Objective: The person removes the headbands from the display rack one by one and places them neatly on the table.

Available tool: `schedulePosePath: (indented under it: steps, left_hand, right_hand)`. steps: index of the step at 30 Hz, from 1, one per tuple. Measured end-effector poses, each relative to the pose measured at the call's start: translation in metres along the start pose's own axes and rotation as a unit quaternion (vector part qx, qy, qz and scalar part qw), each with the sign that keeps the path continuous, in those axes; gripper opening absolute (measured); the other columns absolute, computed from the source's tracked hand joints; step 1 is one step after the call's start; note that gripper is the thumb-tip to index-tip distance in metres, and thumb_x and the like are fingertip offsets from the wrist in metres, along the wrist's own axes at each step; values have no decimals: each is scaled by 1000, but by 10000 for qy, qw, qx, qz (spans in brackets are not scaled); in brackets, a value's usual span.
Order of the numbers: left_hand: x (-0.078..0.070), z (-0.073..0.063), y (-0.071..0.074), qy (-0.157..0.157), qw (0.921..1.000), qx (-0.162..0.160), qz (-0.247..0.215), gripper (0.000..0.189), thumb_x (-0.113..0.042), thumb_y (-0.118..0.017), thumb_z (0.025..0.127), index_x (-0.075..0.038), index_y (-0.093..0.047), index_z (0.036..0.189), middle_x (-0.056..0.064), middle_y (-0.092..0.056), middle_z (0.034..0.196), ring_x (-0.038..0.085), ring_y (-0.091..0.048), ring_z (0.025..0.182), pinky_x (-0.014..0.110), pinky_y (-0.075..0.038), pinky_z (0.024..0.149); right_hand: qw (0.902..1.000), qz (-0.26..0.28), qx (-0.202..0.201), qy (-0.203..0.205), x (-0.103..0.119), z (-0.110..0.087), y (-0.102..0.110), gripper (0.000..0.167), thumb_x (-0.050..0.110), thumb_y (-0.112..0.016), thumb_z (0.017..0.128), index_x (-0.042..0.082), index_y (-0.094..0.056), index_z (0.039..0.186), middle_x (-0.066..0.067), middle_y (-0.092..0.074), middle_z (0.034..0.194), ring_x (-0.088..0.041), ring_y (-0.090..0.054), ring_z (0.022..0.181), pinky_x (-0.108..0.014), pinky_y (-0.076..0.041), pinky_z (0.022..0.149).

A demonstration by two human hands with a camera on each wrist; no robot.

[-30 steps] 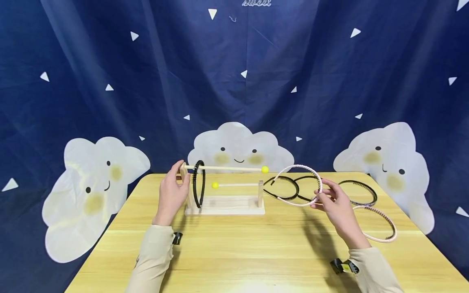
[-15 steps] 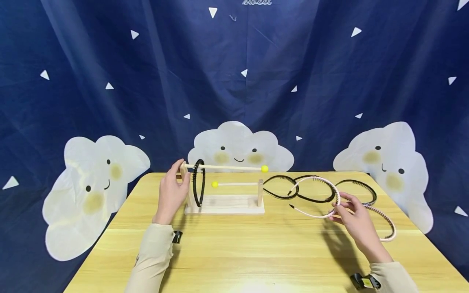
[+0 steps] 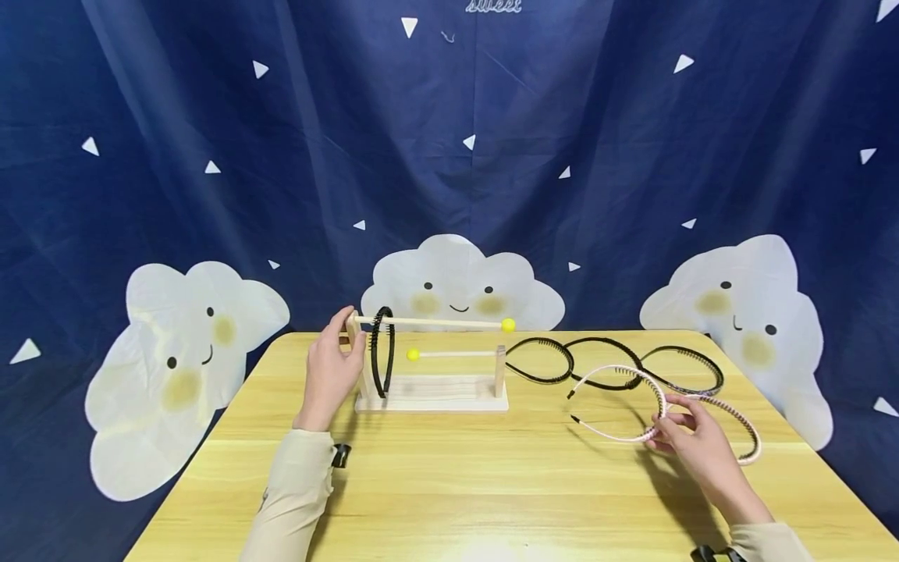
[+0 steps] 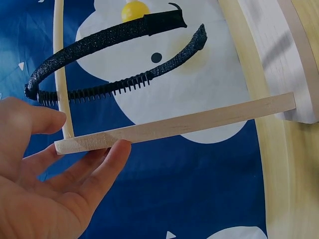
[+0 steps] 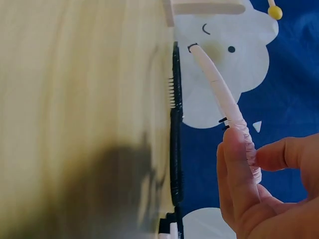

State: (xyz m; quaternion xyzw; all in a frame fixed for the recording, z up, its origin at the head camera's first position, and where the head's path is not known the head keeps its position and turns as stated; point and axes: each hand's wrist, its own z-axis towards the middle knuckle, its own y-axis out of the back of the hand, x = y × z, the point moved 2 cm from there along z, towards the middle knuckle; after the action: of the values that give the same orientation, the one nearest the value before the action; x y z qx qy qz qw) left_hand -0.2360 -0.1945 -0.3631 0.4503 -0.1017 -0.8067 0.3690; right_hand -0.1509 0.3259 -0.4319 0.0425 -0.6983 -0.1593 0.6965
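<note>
My left hand [image 3: 330,378] holds the top of the left upright of a wooden headband stand [image 3: 435,404]. In the left wrist view its fingers lie on both sides of the upright's end [image 4: 84,142]. A black toothed headband [image 4: 99,45] hangs from the stand's upper rod [image 3: 442,322], near that hand. My right hand [image 3: 709,457] pinches a pale pink headband [image 5: 219,87] at its curved middle, thumb on one side and fingers on the other. This headband is above the table at the right, its two dark-tipped ends toward the stand.
Three black headbands lie in a row behind: one near the stand [image 3: 541,380], a middle one [image 3: 597,339] and a right one [image 3: 695,355]. Another pale pink headband [image 3: 751,437] lies beside my right hand. A yellow ball [image 3: 413,354] tips the lower rod. A blue curtain [image 3: 449,117] hangs behind the table.
My right hand has moved right, down and nearer to me with the pale pink headband, away from the stand. My left hand stays on the upright, and the black headband hangs as before.
</note>
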Motion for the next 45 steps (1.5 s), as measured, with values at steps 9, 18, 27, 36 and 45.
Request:
schedulePosePath:
  steps: [9, 18, 27, 36, 45]
  left_hand:
    - [1, 0, 1, 3, 10000, -14, -18, 47, -12, -66, 98, -5, -56, 144, 22, -70, 121, 37, -70, 99, 52, -60, 76]
    - [-1, 0, -1, -23, 10000, 21, -25, 47, -11, -66, 98, -5, -56, 144, 22, -70, 120, 37, -70, 99, 51, -61, 75]
    - [0, 0, 0, 44, 10000, 52, -54, 48, -11, -66, 99, -6, -55, 145, 22, -69, 122, 37, -70, 100, 51, -61, 75]
    - [0, 0, 0, 41, 9999, 80, -60, 48, -11, -65, 99, -6, -55, 145, 21, -69, 123, 37, -69, 101, 51, -62, 75]
    - [-1, -1, 1, 21, 10000, 58, -46, 48, -12, -65, 99, -6, -55, 145, 22, -69, 122, 37, -70, 100, 50, -62, 74]
  right_hand:
    - [9998, -75, 28, -209, -13, 0, 4, 60, -6, -56, 99, -14, -24, 149, -5, -63, 97, -6, -68, 76, -27, -63, 75]
    - [9989, -3, 56, -463, -24, 0, 10, 59, -3, -56, 100, -16, -23, 147, -10, -60, 99, -6, -68, 76, -27, -63, 76]
    - [9968, -87, 369, -703, -29, 0, 17, 64, -1, -55, 101, -20, -17, 148, -7, -67, 97, -6, -69, 80, -25, -62, 80]
    - [9950, 55, 506, -858, -32, 0, 24, 65, 0, -55, 102, -22, -15, 148, -3, -70, 92, -7, -70, 80, -25, -62, 80]
    - [9923, -248, 758, -950, -35, 2, 30, 65, 2, -55, 102, -26, -16, 147, -4, -71, 96, -6, -72, 82, -25, -62, 81]
